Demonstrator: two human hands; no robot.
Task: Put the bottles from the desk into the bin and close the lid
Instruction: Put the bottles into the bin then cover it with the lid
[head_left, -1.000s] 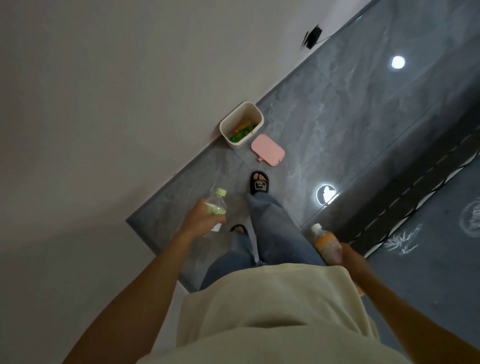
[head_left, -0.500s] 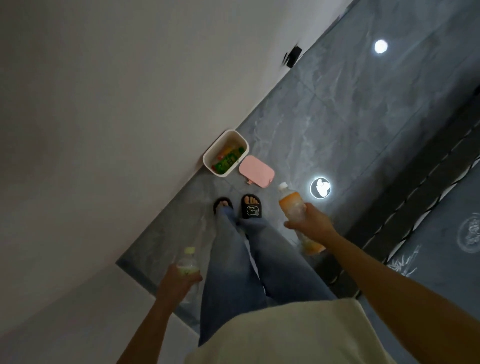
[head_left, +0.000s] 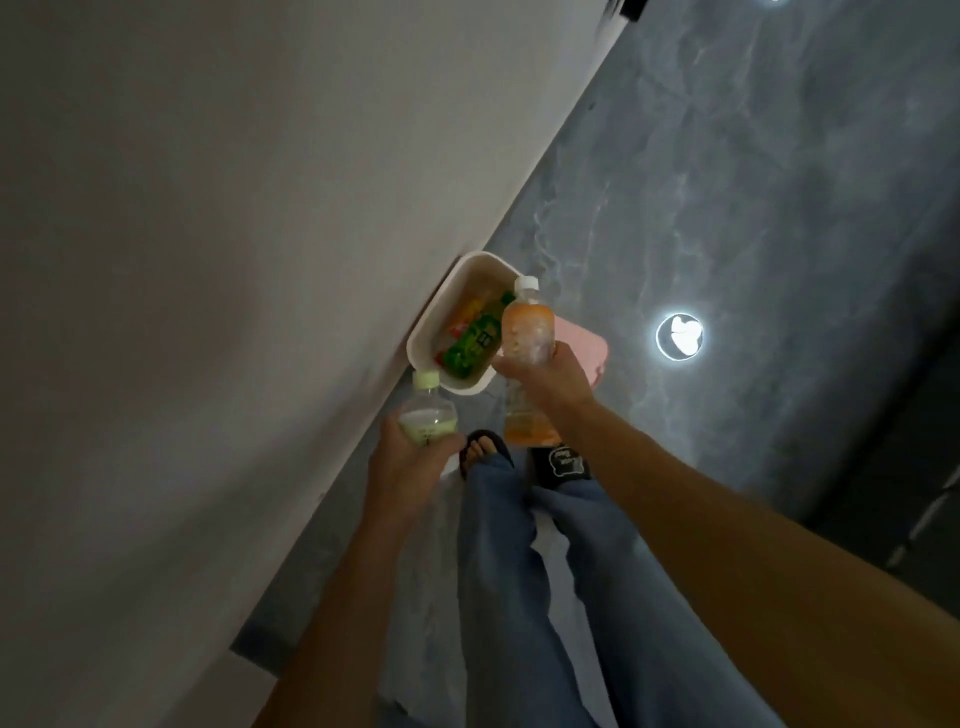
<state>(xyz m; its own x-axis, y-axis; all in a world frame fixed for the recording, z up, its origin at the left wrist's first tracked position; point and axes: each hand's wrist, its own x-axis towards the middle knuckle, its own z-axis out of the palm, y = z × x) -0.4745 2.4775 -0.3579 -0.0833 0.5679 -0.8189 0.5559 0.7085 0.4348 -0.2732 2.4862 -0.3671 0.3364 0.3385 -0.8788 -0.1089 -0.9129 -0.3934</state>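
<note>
beside the wall (head_left: 234, 260), bin (head_left: 425, 332) on grey floor (head_left: 727, 208).

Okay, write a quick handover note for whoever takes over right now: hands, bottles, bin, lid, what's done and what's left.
Left hand: gripping the green-capped bottle, beside the bin's near rim.
Right hand: gripping the orange bottle, raised over the bin.
Bin: open, on the floor against the wall, already holding several bottles.
Pink lid: off, flat on the floor beside the bin.
Left: drop both bottles in, then fit the lid.
</note>
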